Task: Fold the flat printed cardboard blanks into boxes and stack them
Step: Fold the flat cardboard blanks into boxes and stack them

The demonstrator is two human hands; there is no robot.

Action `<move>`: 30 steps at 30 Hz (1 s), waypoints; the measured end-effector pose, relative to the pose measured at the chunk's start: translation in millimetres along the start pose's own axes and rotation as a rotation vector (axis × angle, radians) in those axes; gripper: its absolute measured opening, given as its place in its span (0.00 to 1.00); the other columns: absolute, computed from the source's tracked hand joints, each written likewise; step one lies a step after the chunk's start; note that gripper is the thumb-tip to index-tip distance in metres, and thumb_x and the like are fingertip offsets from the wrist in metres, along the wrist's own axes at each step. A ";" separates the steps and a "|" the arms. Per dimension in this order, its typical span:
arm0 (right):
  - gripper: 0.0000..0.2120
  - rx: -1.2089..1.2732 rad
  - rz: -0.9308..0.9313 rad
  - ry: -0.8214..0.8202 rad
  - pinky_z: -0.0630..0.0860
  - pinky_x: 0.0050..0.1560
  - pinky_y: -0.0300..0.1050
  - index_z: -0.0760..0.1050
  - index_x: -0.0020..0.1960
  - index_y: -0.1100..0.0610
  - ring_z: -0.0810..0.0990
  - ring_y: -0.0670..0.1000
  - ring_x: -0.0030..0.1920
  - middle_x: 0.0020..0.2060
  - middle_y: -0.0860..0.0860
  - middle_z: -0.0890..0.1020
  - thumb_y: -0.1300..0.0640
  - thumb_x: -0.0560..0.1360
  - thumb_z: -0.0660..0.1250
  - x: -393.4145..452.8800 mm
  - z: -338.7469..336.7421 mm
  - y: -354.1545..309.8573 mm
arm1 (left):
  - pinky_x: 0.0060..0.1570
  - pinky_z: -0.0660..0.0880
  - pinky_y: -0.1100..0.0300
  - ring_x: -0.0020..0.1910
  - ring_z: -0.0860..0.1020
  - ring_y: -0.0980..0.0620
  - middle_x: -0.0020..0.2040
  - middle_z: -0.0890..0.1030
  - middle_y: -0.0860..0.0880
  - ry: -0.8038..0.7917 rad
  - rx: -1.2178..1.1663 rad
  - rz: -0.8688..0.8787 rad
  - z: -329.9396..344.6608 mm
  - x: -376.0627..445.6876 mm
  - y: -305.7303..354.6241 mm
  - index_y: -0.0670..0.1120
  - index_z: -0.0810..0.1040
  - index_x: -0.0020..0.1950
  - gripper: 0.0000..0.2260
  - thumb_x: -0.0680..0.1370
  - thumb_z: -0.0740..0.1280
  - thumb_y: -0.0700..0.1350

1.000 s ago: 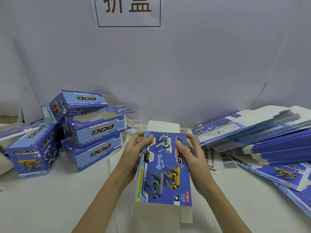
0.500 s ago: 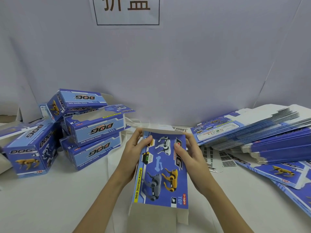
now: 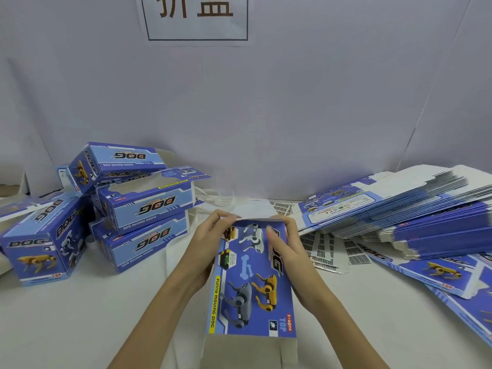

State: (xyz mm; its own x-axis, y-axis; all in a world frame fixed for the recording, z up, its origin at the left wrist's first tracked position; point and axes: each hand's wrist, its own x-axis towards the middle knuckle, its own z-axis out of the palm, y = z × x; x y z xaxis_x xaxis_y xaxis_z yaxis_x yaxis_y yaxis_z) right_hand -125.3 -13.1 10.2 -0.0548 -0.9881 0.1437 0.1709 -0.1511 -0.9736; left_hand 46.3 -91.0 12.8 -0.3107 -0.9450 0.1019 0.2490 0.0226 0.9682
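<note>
Between the two piles, at the near middle of the white table [image 3: 80,328], the half-formed blue printed cardboard box [image 3: 253,283] is held with its far end pinched by the left hand [image 3: 210,243] and right hand [image 3: 290,251], fingers curled over the folded flap. Uneven pressure there could likely crease a panel or let the flap spring open.

Looks to me like a packing or assembly workstation, not a home. I see a white table [image 3: 80,328] boxed in by plain white backing boards [image 3: 319,115], a printed sign [image 3: 197,17] with two Chinese characters taped up, a pile of folded blue toy boxes [image 3: 143,206] left, stacked flat blanks [image 3: 399,209] right, barcode sticker sheets [image 3: 327,249].
</note>
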 end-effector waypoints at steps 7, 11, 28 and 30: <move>0.11 0.067 0.117 0.104 0.84 0.36 0.43 0.71 0.59 0.52 0.89 0.56 0.45 0.48 0.57 0.88 0.45 0.84 0.64 2.6 0.0 -5.2 | 0.43 0.83 0.52 0.47 0.86 0.44 0.45 0.85 0.42 -0.036 0.085 0.063 3.3 -2.5 -0.7 0.49 0.80 0.51 0.04 0.83 0.67 0.47; 0.10 0.038 0.091 0.086 0.83 0.36 0.43 0.71 0.61 0.53 0.89 0.57 0.46 0.49 0.58 0.88 0.48 0.85 0.64 -0.1 -1.3 -3.7 | 0.36 0.83 0.55 0.44 0.87 0.40 0.45 0.87 0.43 -0.050 0.054 0.007 8.7 -6.6 3.8 0.48 0.76 0.48 0.13 0.76 0.75 0.54; 0.10 0.293 -0.114 0.475 0.78 0.32 0.41 0.87 0.59 0.50 0.84 0.50 0.40 0.44 0.51 0.87 0.54 0.84 0.67 6.9 -12.8 -11.3 | 0.60 0.78 0.57 0.65 0.80 0.53 0.66 0.81 0.54 0.005 0.275 0.327 -7.3 -7.1 14.4 0.55 0.76 0.71 0.26 0.76 0.64 0.66; 0.09 0.374 -0.219 0.631 0.82 0.39 0.43 0.87 0.60 0.50 0.86 0.48 0.44 0.48 0.49 0.89 0.54 0.83 0.70 8.2 -17.2 -11.1 | 0.65 0.76 0.48 0.65 0.80 0.51 0.64 0.82 0.52 0.000 0.376 0.407 -13.3 -8.0 16.6 0.53 0.76 0.71 0.27 0.77 0.63 0.65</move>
State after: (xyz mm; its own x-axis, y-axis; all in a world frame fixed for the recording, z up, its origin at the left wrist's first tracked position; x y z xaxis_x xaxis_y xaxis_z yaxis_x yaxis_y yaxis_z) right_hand -144.5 -19.0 19.2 -0.6583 -0.7475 0.0888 0.4067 -0.4525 -0.7937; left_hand 65.2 -87.4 24.9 -0.2580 -0.8355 0.4851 0.0048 0.5010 0.8654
